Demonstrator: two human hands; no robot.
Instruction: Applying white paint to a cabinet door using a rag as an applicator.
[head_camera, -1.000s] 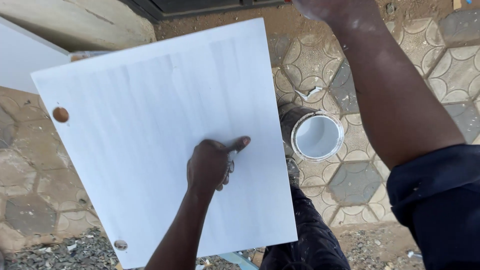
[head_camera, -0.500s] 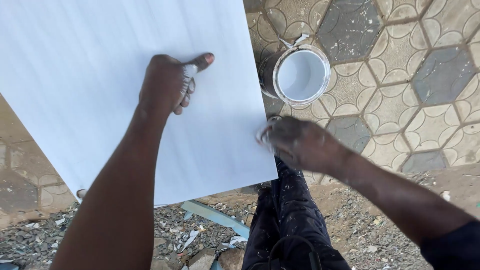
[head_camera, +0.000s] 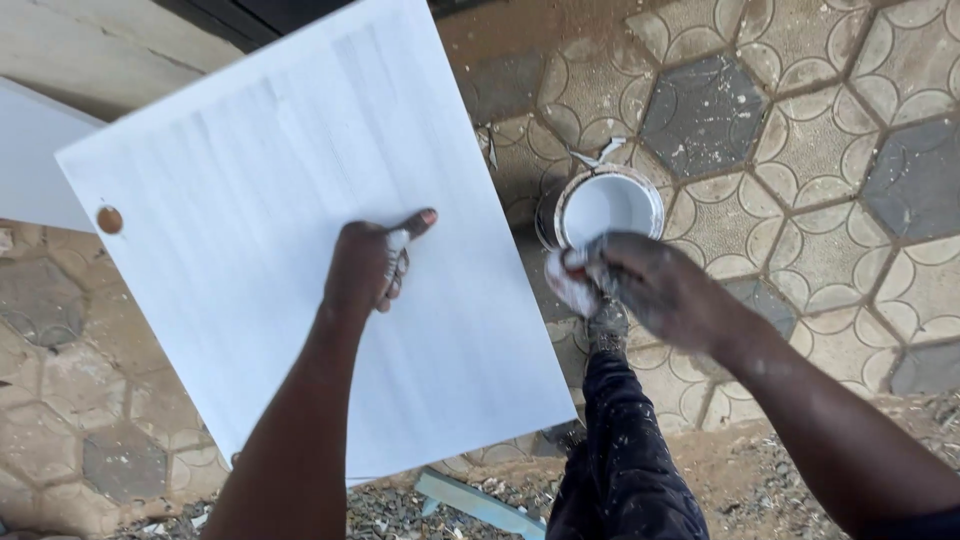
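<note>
Returning right hand (head_camera: 655, 290) toward paint can (head_camera: 608, 205)

Left hand (head_camera: 368, 268) flat on white board (head_camera: 250, 200), right hand (head_camera: 650, 292) beside paint tin (head_camera: 608, 205).

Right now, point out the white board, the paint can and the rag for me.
Board (head_camera: 250, 200), head view, on its bare painted face above the left hand.
Paint can (head_camera: 607, 203), head view, on the white paint inside it.
Rag (head_camera: 570, 285), head view, on the white wad in the right hand.
</note>
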